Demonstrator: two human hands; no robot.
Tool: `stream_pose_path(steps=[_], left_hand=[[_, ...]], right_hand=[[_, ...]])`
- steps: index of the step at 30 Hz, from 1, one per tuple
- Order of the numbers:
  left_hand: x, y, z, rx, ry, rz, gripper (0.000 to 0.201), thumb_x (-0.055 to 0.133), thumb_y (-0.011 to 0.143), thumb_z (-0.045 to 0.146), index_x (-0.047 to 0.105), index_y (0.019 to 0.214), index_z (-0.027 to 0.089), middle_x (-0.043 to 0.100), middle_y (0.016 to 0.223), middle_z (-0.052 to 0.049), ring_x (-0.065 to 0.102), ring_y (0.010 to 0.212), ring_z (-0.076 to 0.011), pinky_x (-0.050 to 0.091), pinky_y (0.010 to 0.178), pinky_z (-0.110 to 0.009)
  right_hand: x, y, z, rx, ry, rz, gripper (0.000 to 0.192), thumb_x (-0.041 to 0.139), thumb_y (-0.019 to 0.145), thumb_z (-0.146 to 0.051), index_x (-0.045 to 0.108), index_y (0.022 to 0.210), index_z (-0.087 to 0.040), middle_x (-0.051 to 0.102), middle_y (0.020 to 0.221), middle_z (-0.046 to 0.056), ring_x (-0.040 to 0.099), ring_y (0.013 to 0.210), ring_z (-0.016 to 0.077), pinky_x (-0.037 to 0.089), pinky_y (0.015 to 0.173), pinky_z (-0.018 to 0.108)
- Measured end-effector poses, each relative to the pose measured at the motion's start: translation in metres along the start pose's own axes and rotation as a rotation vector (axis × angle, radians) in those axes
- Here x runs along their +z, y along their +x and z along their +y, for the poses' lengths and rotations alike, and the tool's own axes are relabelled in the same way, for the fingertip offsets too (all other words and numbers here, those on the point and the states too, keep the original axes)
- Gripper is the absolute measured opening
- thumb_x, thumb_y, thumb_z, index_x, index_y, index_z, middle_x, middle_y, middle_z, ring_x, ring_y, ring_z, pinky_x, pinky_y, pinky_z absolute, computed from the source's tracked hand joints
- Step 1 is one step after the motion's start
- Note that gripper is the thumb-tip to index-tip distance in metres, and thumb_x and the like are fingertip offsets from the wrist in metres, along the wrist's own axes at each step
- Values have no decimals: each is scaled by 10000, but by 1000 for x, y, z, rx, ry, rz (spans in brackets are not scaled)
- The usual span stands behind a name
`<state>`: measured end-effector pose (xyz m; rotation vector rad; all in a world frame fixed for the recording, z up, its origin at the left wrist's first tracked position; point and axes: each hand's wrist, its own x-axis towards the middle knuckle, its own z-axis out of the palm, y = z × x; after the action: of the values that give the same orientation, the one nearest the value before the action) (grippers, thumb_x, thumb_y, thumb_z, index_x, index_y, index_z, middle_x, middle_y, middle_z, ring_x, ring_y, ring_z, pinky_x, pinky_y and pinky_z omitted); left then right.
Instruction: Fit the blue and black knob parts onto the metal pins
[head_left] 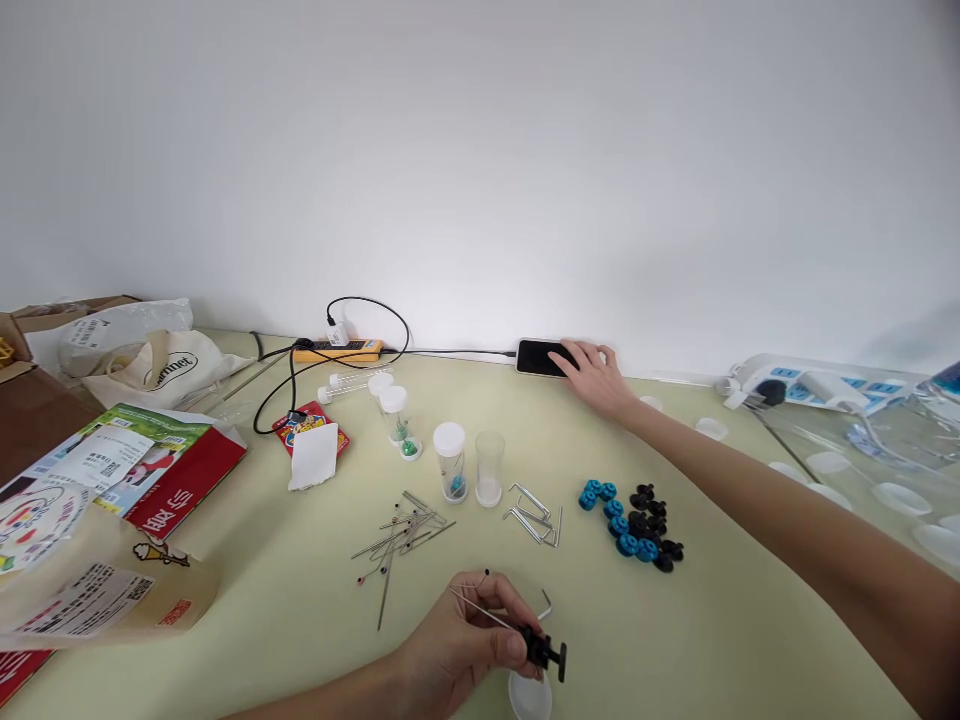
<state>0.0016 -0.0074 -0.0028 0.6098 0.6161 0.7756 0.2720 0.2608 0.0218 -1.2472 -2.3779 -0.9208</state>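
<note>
**Assembly paused: left hand holds the part, right hand at the phone**

Pale green surface [315, 620] against a plain white wall. At lower centre of the frame the left hand [469, 640] pinches a small black wheel-like piece [544, 650] between thumb and fingers, with a thin metal pin [480, 608] held across the same grip; a white cap [530, 697] lies just below it. At upper centre the right hand [596, 375] reaches far back, fingers spread flat and resting on a black phone [541, 357] by the wall. Between the two hands lie loose pins [401, 535], bent wire clips [534, 515], a heap of blue and black wheels [630, 525] and clear vials [450, 460]. Judged from this layout, the fitting of pin to wheel is suspended while the phone is attended to; resuming would call for the right hand to return to the held piece and steady the pin.
</note>
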Motion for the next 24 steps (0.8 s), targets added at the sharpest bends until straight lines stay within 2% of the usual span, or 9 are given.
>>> stream_pose_path(steps=[4, 8, 10, 12, 16, 20, 24], left_hand=[[-1, -1, 1, -22, -5, 11, 262, 826, 529, 264, 691, 697, 115, 639, 671, -80, 586, 573, -124, 455, 611, -257], [-1, -1, 1, -30, 4, 13, 252, 826, 530, 262, 689, 686, 119, 636, 661, -76, 579, 561, -117, 449, 607, -252], [-1, -1, 1, -32, 7, 3, 250, 824, 534, 267, 690, 690, 124, 631, 653, -71, 578, 557, -116, 446, 602, -249], [-1, -1, 1, -29, 5, -11, 249, 823, 534, 266, 691, 692, 126, 626, 646, -66, 577, 555, -115, 444, 596, -245], [-1, -1, 2, -24, 2, -23, 239, 820, 540, 248, 692, 700, 124, 622, 628, -61, 579, 548, -114, 442, 593, -236], [-1, -1, 3, -42, -1, -17, 239, 816, 548, 251, 693, 707, 123, 631, 654, -68, 583, 550, -109, 440, 591, -228], [-1, -2, 3, -51, -11, -20, 237, 812, 558, 250, 689, 712, 119, 630, 659, -67, 585, 554, -108, 443, 594, -226]], right_hand=[[2, 21, -5, 194, 46, 28, 431, 367, 913, -379, 456, 1291, -192, 457, 1299, 197, 370, 1185, 357, 259, 917, 545], [10, 29, -2, 306, 192, -16, 431, 272, 928, -393, 455, 1264, -195, 518, 1158, 163, 420, 1092, 327, 280, 905, 532], [14, 26, 2, 333, 250, -45, 427, 284, 916, -419, 472, 1239, -213, 510, 1136, 154, 412, 1092, 332, 299, 893, 529], [18, 21, 5, 314, 293, -68, 442, 321, 894, -458, 469, 1242, -229, 495, 1123, 152, 402, 1096, 346, 320, 876, 526], [24, 13, 10, 267, 355, -80, 563, 324, 873, -533, 357, 1342, -225, 447, 1180, 166, 380, 1114, 359, 375, 840, 498], [24, 10, 13, 188, 309, -105, 697, 384, 833, -594, 291, 1392, -189, 418, 1219, 178, 366, 1110, 353, 398, 831, 471], [20, 7, 17, 92, 256, -110, 727, 455, 819, -546, 252, 1429, -207, 405, 1209, 171, 367, 1078, 336, 397, 833, 444]])
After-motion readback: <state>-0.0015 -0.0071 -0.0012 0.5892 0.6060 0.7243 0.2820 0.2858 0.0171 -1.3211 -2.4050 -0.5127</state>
